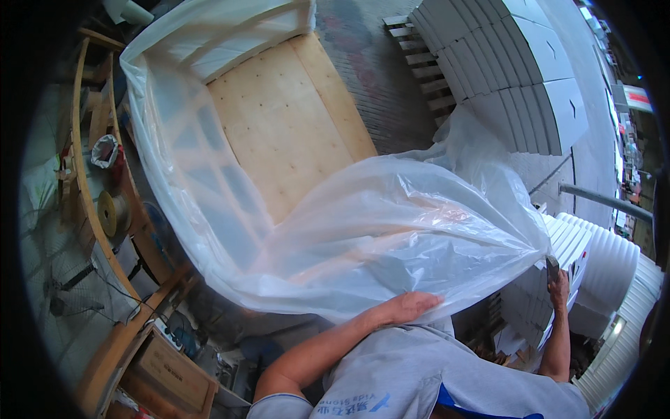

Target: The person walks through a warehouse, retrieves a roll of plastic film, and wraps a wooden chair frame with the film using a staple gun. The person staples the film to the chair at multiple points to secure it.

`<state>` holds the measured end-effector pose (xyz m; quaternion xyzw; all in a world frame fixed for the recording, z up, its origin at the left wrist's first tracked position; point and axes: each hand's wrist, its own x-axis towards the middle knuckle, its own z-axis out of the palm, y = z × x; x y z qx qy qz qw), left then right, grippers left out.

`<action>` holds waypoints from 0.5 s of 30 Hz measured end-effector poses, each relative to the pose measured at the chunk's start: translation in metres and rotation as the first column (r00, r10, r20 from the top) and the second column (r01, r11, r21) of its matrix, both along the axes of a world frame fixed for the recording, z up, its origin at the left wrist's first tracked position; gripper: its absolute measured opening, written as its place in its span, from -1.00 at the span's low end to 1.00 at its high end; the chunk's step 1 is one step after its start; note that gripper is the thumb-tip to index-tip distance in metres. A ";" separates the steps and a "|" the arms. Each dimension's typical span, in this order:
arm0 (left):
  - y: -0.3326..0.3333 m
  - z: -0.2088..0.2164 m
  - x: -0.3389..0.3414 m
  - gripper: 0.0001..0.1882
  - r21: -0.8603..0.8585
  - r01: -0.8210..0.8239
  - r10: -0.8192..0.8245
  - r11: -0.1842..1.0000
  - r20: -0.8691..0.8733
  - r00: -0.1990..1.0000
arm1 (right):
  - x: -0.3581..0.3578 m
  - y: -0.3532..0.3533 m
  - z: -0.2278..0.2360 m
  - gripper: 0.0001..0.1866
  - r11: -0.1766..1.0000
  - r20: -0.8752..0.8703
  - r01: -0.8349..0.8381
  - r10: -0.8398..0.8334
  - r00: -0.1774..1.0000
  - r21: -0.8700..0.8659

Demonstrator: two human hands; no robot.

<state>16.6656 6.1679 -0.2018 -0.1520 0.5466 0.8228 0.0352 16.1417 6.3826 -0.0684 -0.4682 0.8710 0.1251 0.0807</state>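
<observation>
A large translucent plastic sheet (391, 230) drapes over the sides of an open wooden crate (272, 126) and bunches toward me in shiny folds. At its near edge, low in the middle, my left hand (417, 305) has its fingers closed on the plastic. Farther right, my right hand (559, 286) grips a dark, flat-ended hand tool (552, 267) whose exact kind I cannot make out. The folds of the sheet draw together to a point beside the tool's tip. Plywood panels form the crate's bare bottom, and its framed sides show through the plastic.
Stacks of white boxes (513, 77) stand on a wooden pallet (426, 66) at the far right. White ribbed stacks (600, 265) and a metal bar (606, 201) are near my right arm. Left are a wooden frame (85, 181), a spool (108, 213) and a cardboard box (167, 373).
</observation>
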 end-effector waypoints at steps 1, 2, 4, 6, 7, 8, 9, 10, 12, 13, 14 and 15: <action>-0.005 -0.001 -0.005 -0.62 0.009 -0.021 0.020 1.000 0.113 0.993 | -0.003 0.004 -0.001 -0.71 0.999 -0.010 0.043 -0.043 0.999 0.019; -0.013 -0.001 -0.012 -0.60 0.017 -0.043 0.038 0.999 0.226 0.973 | -0.006 0.007 -0.003 -0.71 1.000 0.039 0.015 -0.014 0.999 -0.020; -0.031 -0.001 -0.031 -0.53 -0.230 -0.099 0.178 0.968 0.352 0.919 | -0.014 0.012 -0.009 -0.71 0.997 0.106 0.073 -0.070 0.992 -0.018; -0.046 -0.012 -0.058 -0.44 -0.544 -0.117 0.352 0.831 0.350 0.868 | -0.021 0.014 -0.015 -0.70 0.997 0.086 0.057 -0.062 0.994 0.059; -0.050 -0.024 -0.073 -0.40 -0.705 -0.121 0.434 0.698 0.283 0.855 | -0.025 0.016 -0.018 -0.71 0.996 0.132 0.053 -0.061 0.989 0.069; -0.052 -0.039 -0.088 -0.35 -0.837 -0.120 0.502 0.534 0.200 0.841 | -0.028 0.017 -0.022 -0.71 0.994 0.159 0.064 -0.078 0.984 0.089; -0.051 -0.056 -0.101 -0.30 -0.806 -0.066 0.463 0.589 0.269 0.845 | -0.031 0.019 -0.024 -0.69 0.980 0.169 0.113 -0.140 0.976 0.161; -0.049 -0.072 -0.112 -0.26 -0.769 -0.010 0.419 0.640 0.338 0.843 | -0.033 0.022 -0.027 -0.68 0.982 0.234 0.075 -0.115 0.965 0.174; -0.044 -0.097 -0.126 -0.19 -0.670 0.059 0.322 0.740 0.430 0.844 | -0.036 0.028 -0.031 -0.65 0.978 0.349 0.083 -0.148 0.925 0.194; -0.041 -0.106 -0.129 -0.18 -0.611 0.074 0.271 0.788 0.452 0.850 | -0.038 0.031 -0.032 -0.67 0.973 0.413 0.083 -0.169 0.895 0.217; -0.038 -0.112 -0.130 -0.17 -0.548 0.090 0.218 0.832 0.473 0.854 | -0.041 0.032 -0.033 -0.69 0.967 0.466 0.108 -0.208 0.860 0.232; -0.035 -0.116 -0.130 -0.17 -0.576 0.082 0.237 0.814 0.457 0.857 | -0.047 0.033 -0.033 -0.70 0.949 0.535 0.120 -0.267 0.802 0.293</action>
